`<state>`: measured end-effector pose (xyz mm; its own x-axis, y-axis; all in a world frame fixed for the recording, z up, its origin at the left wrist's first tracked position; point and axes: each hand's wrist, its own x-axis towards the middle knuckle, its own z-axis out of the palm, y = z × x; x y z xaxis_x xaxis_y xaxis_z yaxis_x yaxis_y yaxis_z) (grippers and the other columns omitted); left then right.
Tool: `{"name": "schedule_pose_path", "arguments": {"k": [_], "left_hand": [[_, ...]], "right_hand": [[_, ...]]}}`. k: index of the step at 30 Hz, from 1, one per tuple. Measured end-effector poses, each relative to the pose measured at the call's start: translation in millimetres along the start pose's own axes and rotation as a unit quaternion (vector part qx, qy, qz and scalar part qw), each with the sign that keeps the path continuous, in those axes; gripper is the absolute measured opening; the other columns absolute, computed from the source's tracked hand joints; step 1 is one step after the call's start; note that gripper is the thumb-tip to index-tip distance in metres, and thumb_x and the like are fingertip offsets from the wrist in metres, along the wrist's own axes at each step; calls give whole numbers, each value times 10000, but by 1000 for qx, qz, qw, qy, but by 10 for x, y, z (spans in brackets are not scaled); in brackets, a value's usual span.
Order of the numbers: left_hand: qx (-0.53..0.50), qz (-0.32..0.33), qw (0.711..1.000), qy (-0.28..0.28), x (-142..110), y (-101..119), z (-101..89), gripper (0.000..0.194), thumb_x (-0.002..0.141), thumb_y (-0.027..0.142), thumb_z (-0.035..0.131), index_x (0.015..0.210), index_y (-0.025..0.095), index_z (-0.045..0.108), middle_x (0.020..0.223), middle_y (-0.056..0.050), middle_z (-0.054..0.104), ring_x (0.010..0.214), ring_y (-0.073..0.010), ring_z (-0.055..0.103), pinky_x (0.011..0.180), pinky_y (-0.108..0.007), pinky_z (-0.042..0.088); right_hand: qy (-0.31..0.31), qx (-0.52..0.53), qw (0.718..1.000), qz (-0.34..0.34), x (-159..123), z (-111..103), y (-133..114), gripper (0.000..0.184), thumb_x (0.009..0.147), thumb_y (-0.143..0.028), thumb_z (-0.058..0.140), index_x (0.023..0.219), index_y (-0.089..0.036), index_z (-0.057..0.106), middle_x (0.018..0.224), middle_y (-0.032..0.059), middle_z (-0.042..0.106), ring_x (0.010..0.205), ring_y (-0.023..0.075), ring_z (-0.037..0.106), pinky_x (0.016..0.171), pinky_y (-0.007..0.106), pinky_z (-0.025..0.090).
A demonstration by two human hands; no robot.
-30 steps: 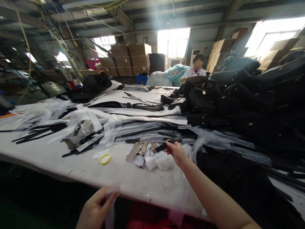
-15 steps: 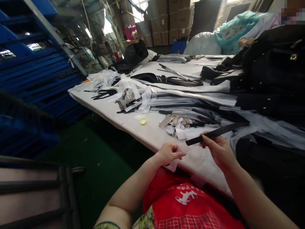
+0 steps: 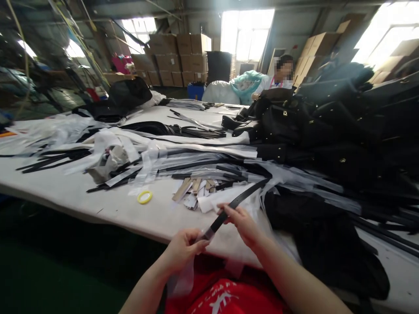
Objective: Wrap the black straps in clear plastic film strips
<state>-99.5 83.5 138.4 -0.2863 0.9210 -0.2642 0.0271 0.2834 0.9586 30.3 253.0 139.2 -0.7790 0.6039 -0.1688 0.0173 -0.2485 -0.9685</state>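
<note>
A long black strap (image 3: 244, 195) slants from the pile down toward me. My right hand (image 3: 240, 222) pinches it between thumb and fingers a short way from its near end. My left hand (image 3: 185, 250) is closed at that end, where thin translucent plastic film (image 3: 183, 279) lies against the strap. The film hangs below my left hand, in front of the red apron. Whether the film goes all the way round the strap end is hidden by my fingers. Just beyond my hands lie small cardboard and paper pieces (image 3: 196, 188) and a white sheet (image 3: 212, 199).
A yellow tape ring (image 3: 144, 197) lies near the front edge of the white table (image 3: 127, 216). Wrapped straps (image 3: 209, 155) spread across the middle. Black bags (image 3: 321, 135) are heaped at right, and a black cloth piece (image 3: 314, 226) lies nearer. A person (image 3: 278, 78) is behind the table.
The view has swung right and up. My hands have come together, and the strap's near end has moved from free air into my left hand with the film.
</note>
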Motion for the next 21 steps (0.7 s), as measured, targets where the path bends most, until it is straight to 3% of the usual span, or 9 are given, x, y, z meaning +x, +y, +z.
{"name": "schedule_pose_path", "arguments": {"k": [2, 3, 6, 8, 13, 15, 18, 21], "left_hand": [[-6, -23, 1000, -5, -30, -9, -13, 463, 799, 577, 670, 714, 123, 700, 607, -22, 630, 563, -121, 502, 558, -224, 366], [-15, -32, 999, -3, -36, -10, -13, 499, 813, 613, 634, 756, 123, 706, 627, -36, 654, 567, -128, 523, 563, -228, 380], [-38, -31, 999, 3, -44, 17, -6, 587, 836, 690, 542, 719, 130, 678, 619, -63, 670, 552, -143, 561, 558, -236, 407], [-46, -23, 999, 7, -68, 56, -23, 591, 832, 701, 537, 710, 137, 666, 578, -51, 649, 532, -143, 561, 547, -234, 412], [-40, -35, 999, 5, -121, 128, -111, 567, 857, 687, 514, 862, 145, 681, 577, -29, 651, 538, -149, 569, 554, -231, 428], [-35, -7, 999, 32, -102, 132, -117, 578, 863, 694, 493, 800, 146, 666, 594, -36, 656, 561, -152, 580, 585, -236, 443], [-23, 20, 998, 55, -87, 123, -105, 585, 872, 694, 477, 722, 151, 634, 559, -33, 635, 525, -136, 559, 566, -230, 427], [-22, -13, 1000, 10, -114, 126, -91, 560, 877, 681, 480, 807, 152, 648, 528, -18, 629, 437, -113, 506, 465, -210, 354]], "right_hand": [[71, 28, 997, -3, 35, 12, 13, 526, 769, -652, 643, 963, -178, 763, 940, 87, 725, 891, 221, 635, 775, 322, 493], [66, 22, 998, -9, 37, 52, 29, 540, 769, -674, 630, 942, -181, 769, 936, 86, 726, 908, 228, 635, 812, 337, 491], [-77, -19, 997, -4, 9, 232, 78, 524, 777, -674, 633, 945, -200, 780, 856, 61, 722, 889, 241, 649, 852, 372, 489], [-126, 1, 992, 5, 21, 291, 52, 514, 750, -642, 691, 1001, -200, 773, 849, 60, 725, 897, 253, 659, 868, 392, 491], [29, 85, 995, -30, 174, 256, -74, 527, 765, -639, 660, 1047, -202, 744, 1013, 78, 726, 1019, 249, 632, 972, 409, 452], [0, 65, 997, -34, 164, 334, -38, 464, 745, -601, 698, 990, -211, 758, 978, 61, 728, 988, 247, 635, 946, 402, 465], [-107, 53, 993, -20, 95, 451, -30, 431, 715, -516, 760, 1040, -234, 754, 963, 43, 734, 932, 247, 649, 886, 396, 494], [-71, 122, 989, -36, 114, 413, -187, 504, 769, -521, 717, 1167, -213, 703, 1023, 75, 734, 924, 240, 662, 908, 401, 487]]}}
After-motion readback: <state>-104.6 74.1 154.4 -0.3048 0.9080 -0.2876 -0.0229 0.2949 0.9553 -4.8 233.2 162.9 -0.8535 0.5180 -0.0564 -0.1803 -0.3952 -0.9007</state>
